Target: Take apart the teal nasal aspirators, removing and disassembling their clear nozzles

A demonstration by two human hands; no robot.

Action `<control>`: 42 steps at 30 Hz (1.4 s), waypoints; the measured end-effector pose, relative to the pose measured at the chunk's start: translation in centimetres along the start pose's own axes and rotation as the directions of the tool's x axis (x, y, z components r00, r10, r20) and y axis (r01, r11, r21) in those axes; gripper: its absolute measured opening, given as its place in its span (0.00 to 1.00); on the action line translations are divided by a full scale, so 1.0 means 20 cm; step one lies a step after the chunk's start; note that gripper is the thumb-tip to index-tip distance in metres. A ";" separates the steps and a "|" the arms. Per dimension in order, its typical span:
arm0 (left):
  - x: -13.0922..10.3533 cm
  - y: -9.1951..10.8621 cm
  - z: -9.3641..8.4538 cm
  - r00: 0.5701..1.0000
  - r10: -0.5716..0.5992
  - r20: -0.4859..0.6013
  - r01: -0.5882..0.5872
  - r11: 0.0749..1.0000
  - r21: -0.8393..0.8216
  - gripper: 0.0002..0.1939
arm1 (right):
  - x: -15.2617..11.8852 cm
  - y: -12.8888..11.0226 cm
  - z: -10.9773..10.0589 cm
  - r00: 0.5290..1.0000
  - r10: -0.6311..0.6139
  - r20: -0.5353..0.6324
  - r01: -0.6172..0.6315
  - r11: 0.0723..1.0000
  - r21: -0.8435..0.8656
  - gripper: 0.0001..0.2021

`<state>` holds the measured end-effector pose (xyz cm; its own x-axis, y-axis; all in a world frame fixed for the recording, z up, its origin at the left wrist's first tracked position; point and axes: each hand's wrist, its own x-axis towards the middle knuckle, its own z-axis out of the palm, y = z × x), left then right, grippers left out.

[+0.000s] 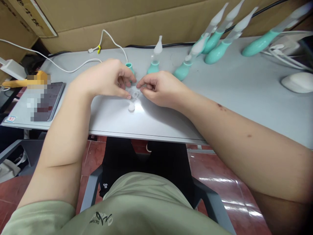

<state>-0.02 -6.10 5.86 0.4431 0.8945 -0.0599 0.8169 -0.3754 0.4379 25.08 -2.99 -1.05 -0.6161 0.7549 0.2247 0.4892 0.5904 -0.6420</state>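
Note:
A small clear plastic part (135, 94) with a round opening lies between my hands, low over the table. My left hand (107, 77) curves round its left side, the thumb at the lower edge and the index finger at the upper. At its right edge, my right hand (162, 88) has thumb and index finger pinched close together. Just in front sits a small round white piece (131, 107). Behind my left fingertips stands an open teal rubber bulb (129, 66). A nasal aspirator (153, 67) with teal bulb, clear body and white tip stands behind my right hand.
More nasal aspirators (183, 71) stand to the right, several along the cardboard wall (146, 23). A white cable (73, 70) crosses the table's back left. A phone (57, 94) lies left, near a yellow tool (41, 78). At far right is a white mouse (298, 81).

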 end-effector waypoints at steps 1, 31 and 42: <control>0.00 0.00 0.01 1.000 0.015 -0.007 -0.015 1.000 0.003 0.19 | 0.00 0.01 0.00 1.000 -0.004 -0.006 0.004 1.000 0.013 0.09; -0.09 0.15 0.01 0.920 0.115 -0.374 -0.235 0.928 -0.291 0.13 | 0.01 0.01 -0.06 0.969 -0.003 -0.248 0.082 0.947 0.309 0.09; -0.02 0.13 0.07 0.887 0.089 -0.454 -0.247 0.921 -0.301 0.17 | 0.00 -0.01 -0.04 0.901 -0.136 -0.411 0.342 0.805 0.484 0.09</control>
<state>2.34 -7.79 5.83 0.2982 0.8697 0.3933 0.5322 -0.4935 0.6879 25.44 -3.04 -0.35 -0.3679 0.7178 0.5911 -0.1157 0.5955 -0.7950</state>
